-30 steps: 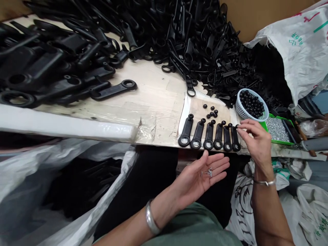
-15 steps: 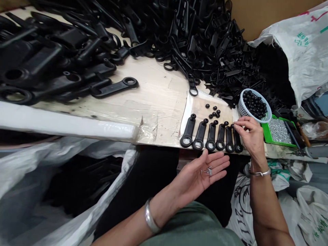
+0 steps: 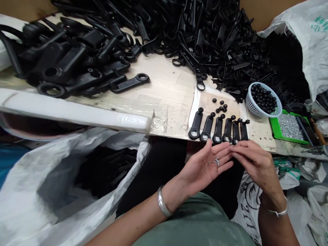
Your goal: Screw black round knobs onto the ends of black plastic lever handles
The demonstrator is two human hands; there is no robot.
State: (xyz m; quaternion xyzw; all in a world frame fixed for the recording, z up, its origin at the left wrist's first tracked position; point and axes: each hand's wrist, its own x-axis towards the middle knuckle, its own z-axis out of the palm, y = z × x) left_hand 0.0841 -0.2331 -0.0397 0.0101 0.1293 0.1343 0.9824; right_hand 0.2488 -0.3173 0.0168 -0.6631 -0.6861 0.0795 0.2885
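Observation:
My left hand [image 3: 202, 167] lies palm up with its fingers stretched out, and a few small silvery screws [image 3: 216, 161] rest on it. Beside its fingertips, my right hand [image 3: 256, 162] has thumb and fingers pinched together; whatever is between them, if anything, is hidden. Just beyond both hands, several black plastic handles [image 3: 197, 123] stand in a row at the table's front edge, ring ends toward me. Black balls sit at the far ends of the left ones; the rightmost handle [image 3: 244, 130] shows an open, notched end. Loose black balls [image 3: 221, 102] lie behind the row.
A pale blue basket [image 3: 251, 106] of black balls stands right of the row, beside a green tray [image 3: 276, 129] of silvery screws. Black plastic parts [image 3: 205, 37] are heaped across the back. A white foam strip [image 3: 77, 109] edges the table above an open white sack [image 3: 46, 184].
My right hand has left the rightmost handle and come down toward me, to the fingertips of my left hand. My left hand stays palm up with the screws. The view has shifted slightly.

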